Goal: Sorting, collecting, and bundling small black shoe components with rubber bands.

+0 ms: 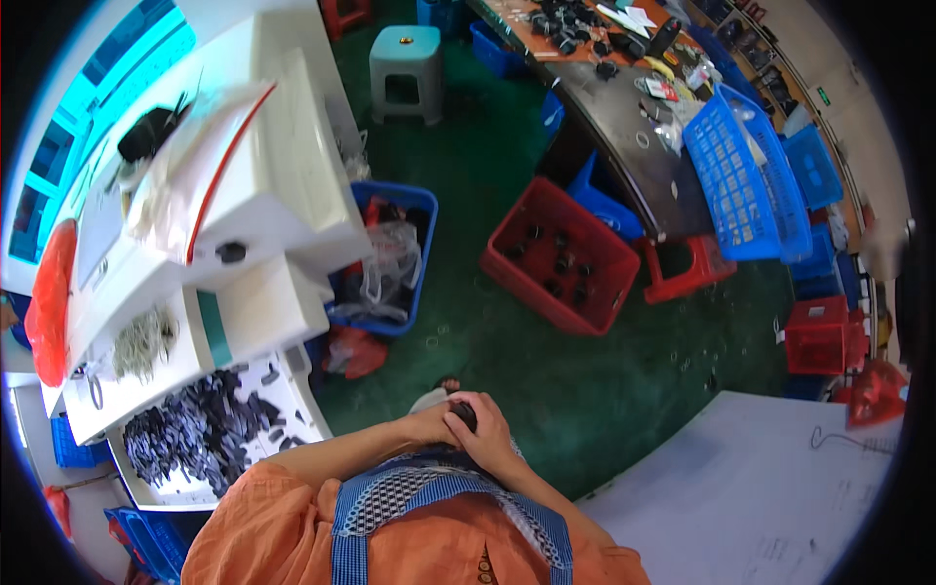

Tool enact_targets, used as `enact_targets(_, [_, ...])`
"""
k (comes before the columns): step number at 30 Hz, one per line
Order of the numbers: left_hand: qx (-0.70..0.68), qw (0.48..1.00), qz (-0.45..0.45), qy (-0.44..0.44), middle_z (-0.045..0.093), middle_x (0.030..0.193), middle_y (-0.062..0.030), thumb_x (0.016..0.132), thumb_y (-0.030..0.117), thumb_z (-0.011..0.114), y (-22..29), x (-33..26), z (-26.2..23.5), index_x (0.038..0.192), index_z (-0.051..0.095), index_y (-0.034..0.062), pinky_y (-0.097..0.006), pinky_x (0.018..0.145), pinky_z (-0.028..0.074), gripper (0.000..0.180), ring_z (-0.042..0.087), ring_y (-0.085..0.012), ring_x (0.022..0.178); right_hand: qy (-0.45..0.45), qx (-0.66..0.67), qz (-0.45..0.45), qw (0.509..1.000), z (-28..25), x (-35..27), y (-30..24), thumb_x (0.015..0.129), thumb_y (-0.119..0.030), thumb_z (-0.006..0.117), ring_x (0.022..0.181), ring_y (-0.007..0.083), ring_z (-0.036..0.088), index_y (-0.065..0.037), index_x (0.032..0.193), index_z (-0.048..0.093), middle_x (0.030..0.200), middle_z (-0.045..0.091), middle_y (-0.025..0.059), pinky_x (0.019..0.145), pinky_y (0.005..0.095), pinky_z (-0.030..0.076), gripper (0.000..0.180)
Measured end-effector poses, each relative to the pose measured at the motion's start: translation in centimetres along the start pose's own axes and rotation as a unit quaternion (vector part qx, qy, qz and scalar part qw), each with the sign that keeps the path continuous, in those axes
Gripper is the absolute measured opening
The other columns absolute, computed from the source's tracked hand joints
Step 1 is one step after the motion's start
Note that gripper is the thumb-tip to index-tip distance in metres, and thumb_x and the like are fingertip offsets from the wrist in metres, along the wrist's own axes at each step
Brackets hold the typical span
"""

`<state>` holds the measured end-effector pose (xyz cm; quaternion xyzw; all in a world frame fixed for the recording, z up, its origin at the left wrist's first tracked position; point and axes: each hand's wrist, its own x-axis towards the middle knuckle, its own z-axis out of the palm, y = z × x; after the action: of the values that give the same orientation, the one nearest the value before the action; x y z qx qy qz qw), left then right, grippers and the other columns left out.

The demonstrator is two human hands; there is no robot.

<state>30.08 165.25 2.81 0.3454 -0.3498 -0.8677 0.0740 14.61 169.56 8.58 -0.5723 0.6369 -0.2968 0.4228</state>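
Note:
Close in front of my body, both hands are together around a small dark rounded piece (464,416), mostly covered by the fingers; I cannot make out its kind. My left hand (427,427) is closed against its left side. From the right, my right hand (490,437) wraps over it with bent fingers. To the left of my hands, a white tray (314,414) holds a heap of small dark curved pieces (205,429), some loose along its right side.
A white bench (292,210) fills the left side. Ahead on the green floor stand a blue bin (426,258) with plastic bags, a red crate (507,219) with several dark pieces, and a grey stool (407,68). A cluttered table (624,127) with a blue basket (746,180) is at right; a white board (751,487) lies nearer.

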Motion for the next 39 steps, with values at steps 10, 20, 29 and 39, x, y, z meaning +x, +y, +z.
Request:
enact_targets(10, [-0.002,0.999,-0.043,0.017,0.066,0.115,-0.0105,0.079,0.001,0.077,20.0,11.3,-3.0,0.12,0.064,0.0012,-0.031,0.091,0.053,0.042,0.064,-0.0193,0.108,-0.195,0.142,-0.108,0.965,-11.9,23.2,2.3,0.098,-0.025,0.058,0.115,0.0297,0.059,-0.007,0.116,0.068,0.12,0.065,0.0132,0.102,0.0393,0.044,0.027])
enact_targets(20, [-0.036,0.984,0.108,0.137,0.058,0.128,-0.0123,0.077,0.001,0.079,38.4,19.0,-16.4,0.145,0.04,0.0036,-0.034,0.099,0.051,0.078,0.059,-0.0219,0.117,-0.1,-0.103,-0.204,0.968,-15.4,48.9,-5.5,0.093,-0.036,0.066,0.099,0.0348,0.064,-0.007,0.111,0.062,0.106,0.064,0.0154,0.083,0.0432,0.053,0.034])
enact_targets(29, [0.063,0.975,0.057,0.205,0.066,0.115,-0.0112,0.075,0.006,0.082,54.8,25.4,-27.5,0.124,0.058,-0.0021,-0.033,0.091,0.054,0.056,0.064,-0.0181,0.105,-0.192,-0.015,-0.205,0.96,-16.9,70.2,-9.6,0.086,-0.024,0.076,0.091,0.0327,0.065,-0.006,0.103,0.061,0.098,0.061,0.0139,0.078,0.0394,0.054,0.029])
enact_targets(39, [0.181,0.914,0.227,0.284,0.068,0.104,-0.0114,0.081,0.011,0.074,72.5,44.9,-44.9,0.117,0.06,0.0005,-0.033,0.079,0.054,0.04,0.066,-0.0187,0.095,-0.082,-0.014,-0.237,0.968,-22.9,102.1,-8.1,0.088,-0.021,0.073,0.09,0.0315,0.066,-0.008,0.109,0.064,0.098,0.064,0.0121,0.077,0.0385,0.055,0.026])
